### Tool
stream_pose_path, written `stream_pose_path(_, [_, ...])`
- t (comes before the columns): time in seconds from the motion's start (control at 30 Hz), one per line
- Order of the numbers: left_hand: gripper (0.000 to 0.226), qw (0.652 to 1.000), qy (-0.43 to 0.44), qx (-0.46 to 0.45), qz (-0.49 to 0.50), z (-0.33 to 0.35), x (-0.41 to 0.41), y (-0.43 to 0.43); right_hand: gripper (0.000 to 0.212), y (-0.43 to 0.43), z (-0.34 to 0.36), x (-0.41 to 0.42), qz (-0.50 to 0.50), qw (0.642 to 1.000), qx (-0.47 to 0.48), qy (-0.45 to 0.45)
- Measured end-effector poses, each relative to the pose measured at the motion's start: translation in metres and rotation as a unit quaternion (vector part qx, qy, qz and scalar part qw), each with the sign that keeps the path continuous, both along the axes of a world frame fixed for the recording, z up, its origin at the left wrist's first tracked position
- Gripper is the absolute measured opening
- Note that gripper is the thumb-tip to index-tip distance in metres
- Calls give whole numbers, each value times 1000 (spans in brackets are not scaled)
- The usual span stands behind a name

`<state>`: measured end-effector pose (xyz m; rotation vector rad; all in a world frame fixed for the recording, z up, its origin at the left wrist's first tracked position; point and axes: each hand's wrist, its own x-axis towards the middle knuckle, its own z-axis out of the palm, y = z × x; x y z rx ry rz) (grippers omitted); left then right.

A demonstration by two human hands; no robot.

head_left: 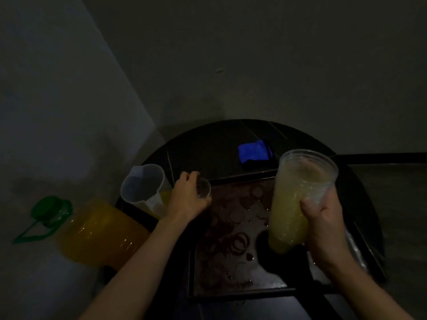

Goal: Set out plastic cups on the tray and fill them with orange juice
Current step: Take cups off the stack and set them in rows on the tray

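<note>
Plastic cup (204,189), small and clear, is gripped near its rim by the left hand (187,197) at the far left corner of the tray (231,293). In this dim light I cannot tell whether its base has touched down. The right hand (323,222) is wrapped round a tall nested stack of cups (293,204), held tilted over the tray's right side with its mouth tipped up.

The setting-out step looks barely begun: no other cup stands on the tray, and no pouring has started. Next, I judge, the left hand must let go and draw another cup off the stack.

Just left of the left hand stands a jug (143,185) holding some juice, close enough to knock. Further left is the big juice bottle (99,234). Between the hands the stained tray lies open. Beyond them a blue cloth (253,151) lies on the dark worktop (208,144).
</note>
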<state>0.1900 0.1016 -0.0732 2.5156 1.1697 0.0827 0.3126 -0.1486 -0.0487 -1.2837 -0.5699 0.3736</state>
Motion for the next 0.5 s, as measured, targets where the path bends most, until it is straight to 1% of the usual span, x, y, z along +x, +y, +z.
stream_pose_path(0.1, [85,1000,-15,-7,4,-8,3,9,51,4,-6,4,-20,1000,22,3])
stream_pose_path(0.17, [81,1000,-31,1,-3,-14,5,13,48,6,-8,4,-27,999,34,6])
stream_pose_path(0.23, [74,999,-45,13,-3,-19,7,16,51,8,-9,5,-26,999,33,8])
stream_pose_path(0.3, [72,999,-47,16,-4,-22,9,17,52,9,-11,6,-22,999,33,4])
stream_pose_path(0.4, [78,999,-38,17,-6,-25,11,19,49,8,-12,6,-29,999,35,6])
stream_pose_path(0.5, [83,999,-37,12,-4,-26,10,21,55,7,-14,5,-20,999,26,15])
